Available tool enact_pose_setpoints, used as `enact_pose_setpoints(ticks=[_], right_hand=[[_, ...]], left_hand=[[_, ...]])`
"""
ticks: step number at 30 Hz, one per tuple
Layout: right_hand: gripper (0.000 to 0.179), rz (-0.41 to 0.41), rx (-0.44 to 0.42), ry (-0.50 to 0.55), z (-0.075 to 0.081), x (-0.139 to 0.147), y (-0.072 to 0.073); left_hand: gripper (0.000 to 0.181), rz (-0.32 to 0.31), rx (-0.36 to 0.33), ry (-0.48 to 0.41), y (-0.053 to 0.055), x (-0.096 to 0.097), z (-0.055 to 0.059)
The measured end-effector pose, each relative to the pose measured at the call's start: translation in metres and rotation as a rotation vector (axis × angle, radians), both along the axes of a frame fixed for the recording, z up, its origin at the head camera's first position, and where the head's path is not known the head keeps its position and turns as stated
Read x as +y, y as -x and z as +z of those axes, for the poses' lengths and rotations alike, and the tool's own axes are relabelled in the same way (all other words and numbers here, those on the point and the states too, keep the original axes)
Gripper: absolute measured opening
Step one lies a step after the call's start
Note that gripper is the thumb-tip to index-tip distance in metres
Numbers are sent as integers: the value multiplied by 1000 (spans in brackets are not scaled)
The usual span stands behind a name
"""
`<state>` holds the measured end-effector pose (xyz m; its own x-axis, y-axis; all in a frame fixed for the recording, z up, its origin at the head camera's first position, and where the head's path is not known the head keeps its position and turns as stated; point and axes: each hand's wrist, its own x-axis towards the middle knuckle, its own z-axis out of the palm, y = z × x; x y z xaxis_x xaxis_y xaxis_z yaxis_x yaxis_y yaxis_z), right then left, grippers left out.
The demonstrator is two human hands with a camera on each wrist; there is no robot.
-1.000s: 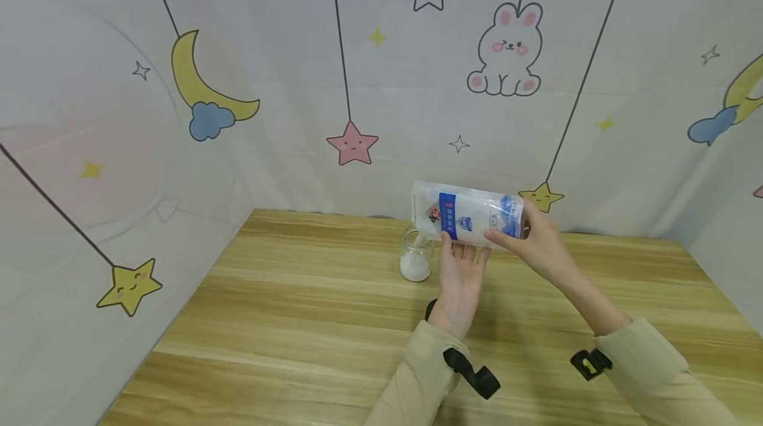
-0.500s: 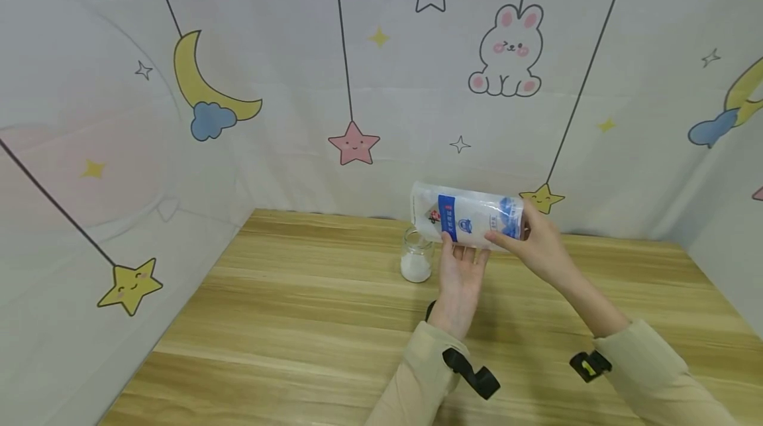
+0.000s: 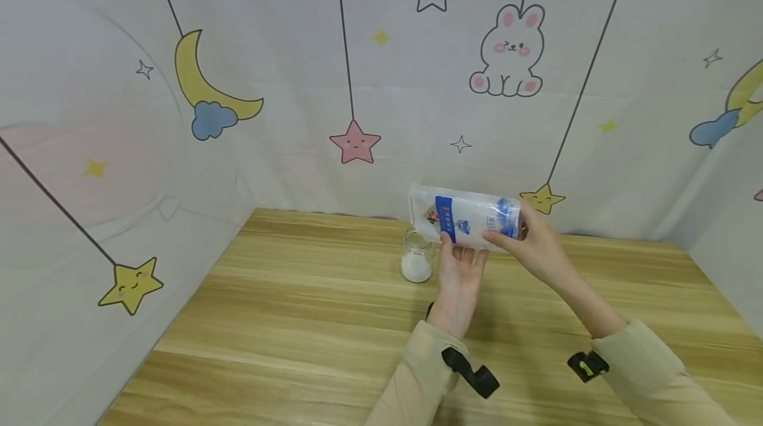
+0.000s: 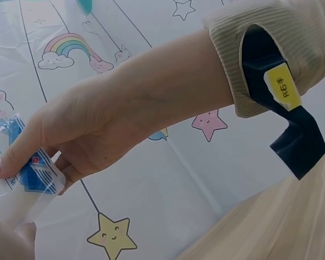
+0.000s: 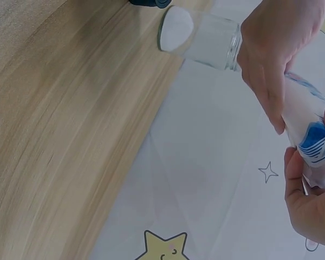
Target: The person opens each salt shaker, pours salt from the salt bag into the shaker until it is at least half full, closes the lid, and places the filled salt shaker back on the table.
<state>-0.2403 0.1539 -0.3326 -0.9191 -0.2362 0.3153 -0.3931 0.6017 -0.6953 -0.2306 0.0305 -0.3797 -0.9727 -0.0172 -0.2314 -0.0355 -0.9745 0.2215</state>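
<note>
A white plastic bag of salt-like grains [image 3: 477,217] with blue print lies tipped on its side, its left end over the mouth of a glass jar [image 3: 416,266]. White grains fill the lower part of the jar, which stands upright on the table. My left hand [image 3: 459,280] holds the bag from below near its left end, thumb on the front. The right hand [image 3: 542,247] grips the bag's right end between thumb and fingers. In the left wrist view, the right hand [image 4: 70,135] pinches the printed end. Whether grains are falling is too small to tell.
The wooden table [image 3: 286,320] extends around the jar, its back edge just behind it. A white cloth backdrop [image 3: 286,167] with cartoon drawings hangs behind and at the sides. Black straps [image 3: 471,373] circle both sleeves.
The bag has shifted slightly left and down at its right end, with both hands still holding it. The jar keeps its place, and its white level looks about the same.
</note>
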Motion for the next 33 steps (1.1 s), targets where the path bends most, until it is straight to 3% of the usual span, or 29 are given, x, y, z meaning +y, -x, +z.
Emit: enact_pose_setpoints(ticks=[19,33], right_hand=[[63,-1,-39,9,0,-1,1],[55,19,23,22,-3,-1,1]], left_hand=[[52,11,-30,-37,0,-1,3],[49,-4,-45,-33,2,-2,1]])
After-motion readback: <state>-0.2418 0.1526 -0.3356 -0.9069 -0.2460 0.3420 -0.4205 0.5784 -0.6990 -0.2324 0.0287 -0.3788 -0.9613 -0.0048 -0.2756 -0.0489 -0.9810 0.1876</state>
